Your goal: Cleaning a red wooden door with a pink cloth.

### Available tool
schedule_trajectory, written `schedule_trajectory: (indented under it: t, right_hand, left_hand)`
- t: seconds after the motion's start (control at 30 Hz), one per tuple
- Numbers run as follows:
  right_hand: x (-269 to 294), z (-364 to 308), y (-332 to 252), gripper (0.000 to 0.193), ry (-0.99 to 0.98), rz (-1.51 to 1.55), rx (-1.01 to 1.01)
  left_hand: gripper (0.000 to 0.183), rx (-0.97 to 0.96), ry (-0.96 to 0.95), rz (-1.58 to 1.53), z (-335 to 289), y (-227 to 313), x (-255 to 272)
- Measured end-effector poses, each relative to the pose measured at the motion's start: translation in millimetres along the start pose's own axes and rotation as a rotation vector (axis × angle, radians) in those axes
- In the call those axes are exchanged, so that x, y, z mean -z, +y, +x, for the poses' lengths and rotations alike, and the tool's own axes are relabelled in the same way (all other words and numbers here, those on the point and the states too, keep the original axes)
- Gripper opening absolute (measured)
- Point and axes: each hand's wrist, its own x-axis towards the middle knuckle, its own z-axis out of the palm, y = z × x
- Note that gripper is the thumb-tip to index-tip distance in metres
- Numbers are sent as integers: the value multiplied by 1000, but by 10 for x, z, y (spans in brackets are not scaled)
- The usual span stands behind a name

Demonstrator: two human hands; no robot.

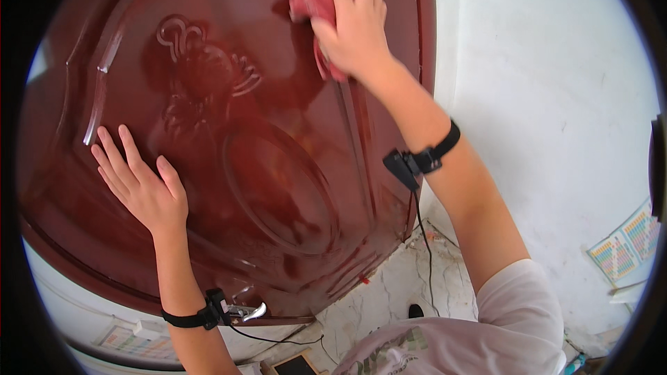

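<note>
- A crumpled red cloth [314,3] is sitting against the upper right part of a glossy reddish-brown door [285,90], bunched under the right hand, with a loose fold hanging below the palm.
- The right hand [356,24] is grasping this cloth, its fingers curling over the top and its thumb pressing along the near side; hand and cloth are showing slightly blurred.
- The left hand [144,193] is holding nothing: it is lying open on the left part of the door, fingers spreading and pointing up, just below a shiny raised molding [94,107].
- Between the hands, a carved curling relief [208,73] is standing out from the panel, and a raised oval [283,191] is sitting below it.
- A silver door handle [254,311] is jutting out near the lower edge, beside the left wrist.
- Black straps with small devices are circling both forearms, the right device [410,164] and the left device [217,307] each trailing a thin dark cable.
- The person is wearing a pale T-shirt [451,344].
- To the right, a white wall [549,62] is bearing colored charts [625,246].
- Below the door, a marble-patterned floor [389,285] is showing, with a dark shoe tip [415,311] peeking out.
</note>
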Motion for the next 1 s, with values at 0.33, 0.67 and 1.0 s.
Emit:
schedule_trajectory:
  t: [0.33, 0.67, 1.0]
  right_hand:
    - [-348, -116, -229, 55, 269, 219, -101]
    - [-318, -1493, -175, 62, 192, 260, -197]
    - [1, -3299, -369, 69, 23, 270, -425]
  left_hand:
    - [61, -59, 70, 53, 59, -116, 11]
    - [61, -108, 76, 71, 72, -108, 17]
    - [59, -163, 102, 34, 99, -102, 4]
